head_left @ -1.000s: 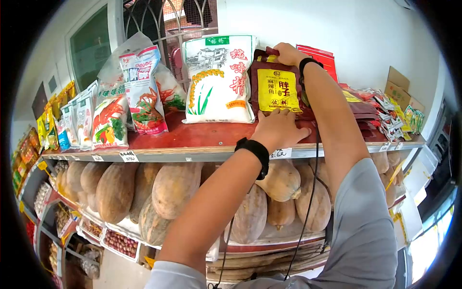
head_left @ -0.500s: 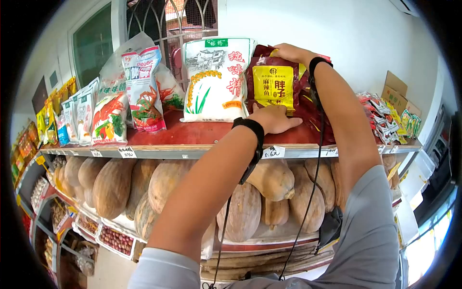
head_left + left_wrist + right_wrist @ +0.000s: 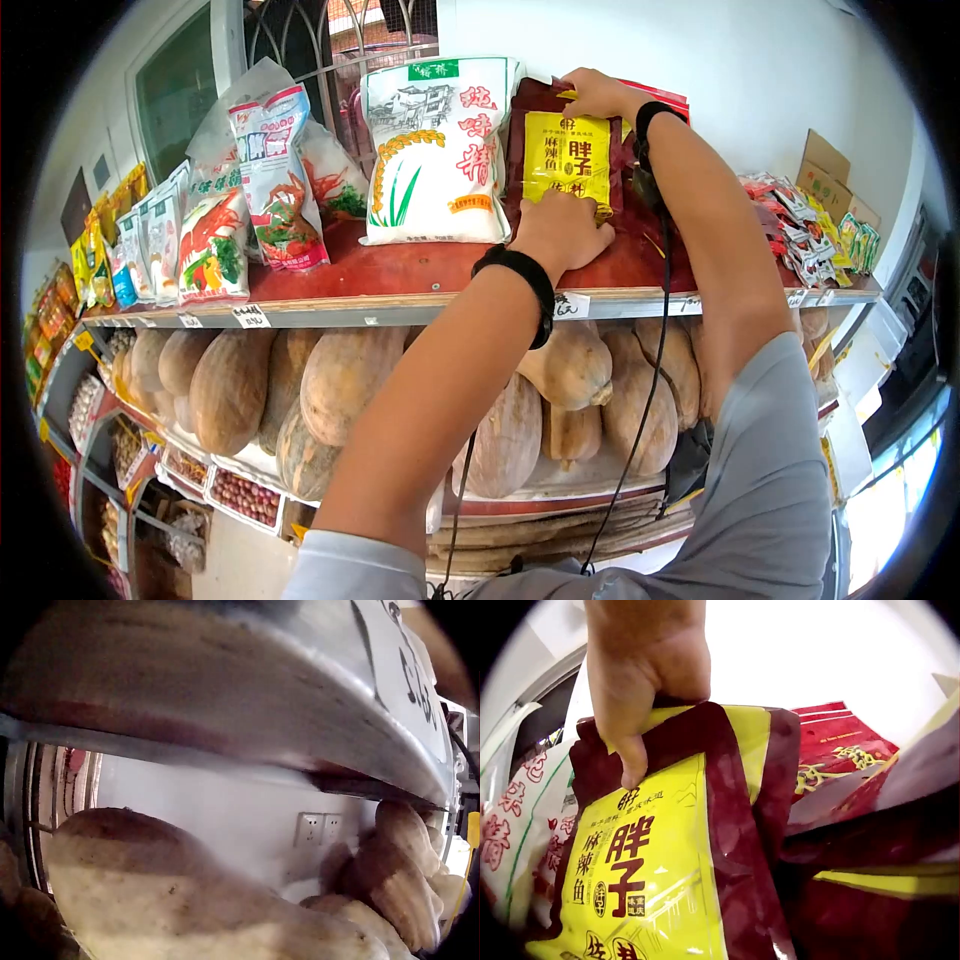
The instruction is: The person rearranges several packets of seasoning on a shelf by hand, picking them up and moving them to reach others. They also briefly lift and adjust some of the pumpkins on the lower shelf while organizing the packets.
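Maroon seasoning packets with a yellow label (image 3: pixel 568 152) stand upright on the red shelf. My right hand (image 3: pixel 600 94) grips their top edge; in the right wrist view its thumb (image 3: pixel 634 761) lies on the front packet (image 3: pixel 652 847), with the other fingers hidden behind. A second packet (image 3: pixel 776 765) shows just behind the front one. My left hand (image 3: pixel 562 232) touches the lower front of the packets, thumb spread to the right, fingertips partly hidden. Close to the packets' left side stands a large white bag (image 3: pixel 435 150) with red characters. The left hand is outside the left wrist view.
Red packets (image 3: pixel 840 746) stand behind to the right, with more maroon packets (image 3: pixel 885 832) nearer. Small sachets (image 3: pixel 795 225) and cardboard (image 3: pixel 825 165) lie at the right end. Upright bags (image 3: pixel 280 180) line the left. Pumpkins (image 3: pixel 350 380) fill the shelf below; thin cables hang before it.
Maroon packets lying right of the right forearm no longer show there. The held packets shifted slightly left, and the left hand moved left and now overlaps their lower front.
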A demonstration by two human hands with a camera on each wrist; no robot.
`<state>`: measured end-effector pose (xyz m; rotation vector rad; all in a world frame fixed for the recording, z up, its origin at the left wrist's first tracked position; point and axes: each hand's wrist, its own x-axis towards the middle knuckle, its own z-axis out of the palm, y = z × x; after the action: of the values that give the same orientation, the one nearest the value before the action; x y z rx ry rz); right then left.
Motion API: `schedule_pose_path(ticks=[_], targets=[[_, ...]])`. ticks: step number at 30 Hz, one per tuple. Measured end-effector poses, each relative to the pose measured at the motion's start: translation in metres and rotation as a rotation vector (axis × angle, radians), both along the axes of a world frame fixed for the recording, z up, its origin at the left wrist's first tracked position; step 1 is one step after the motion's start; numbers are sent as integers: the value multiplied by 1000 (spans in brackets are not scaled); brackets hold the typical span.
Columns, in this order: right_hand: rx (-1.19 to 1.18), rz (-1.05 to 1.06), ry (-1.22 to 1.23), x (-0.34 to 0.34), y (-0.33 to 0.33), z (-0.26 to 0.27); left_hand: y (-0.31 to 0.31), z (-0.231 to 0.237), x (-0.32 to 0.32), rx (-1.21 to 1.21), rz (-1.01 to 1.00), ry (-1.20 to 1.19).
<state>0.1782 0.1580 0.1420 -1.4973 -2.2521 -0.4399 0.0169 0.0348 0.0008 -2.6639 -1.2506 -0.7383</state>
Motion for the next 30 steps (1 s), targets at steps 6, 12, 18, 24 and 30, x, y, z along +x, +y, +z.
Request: schedule_pose_path(ticks=[6, 12, 18, 24, 30], targets=[[58, 80, -75, 8, -17, 12, 7, -1, 2, 176, -66, -87], [290, 29, -50, 18, -48, 35, 4, 4, 0, 261, -141, -309], [537, -29, 48, 39, -84, 62, -7, 11, -6, 455, -3, -787], [586, 171, -36, 9, -130, 79, -22, 27, -29, 555, 30, -1014], [480, 336, -14, -69, -223, 51, -44, 27, -68, 241, -431, -1059]])
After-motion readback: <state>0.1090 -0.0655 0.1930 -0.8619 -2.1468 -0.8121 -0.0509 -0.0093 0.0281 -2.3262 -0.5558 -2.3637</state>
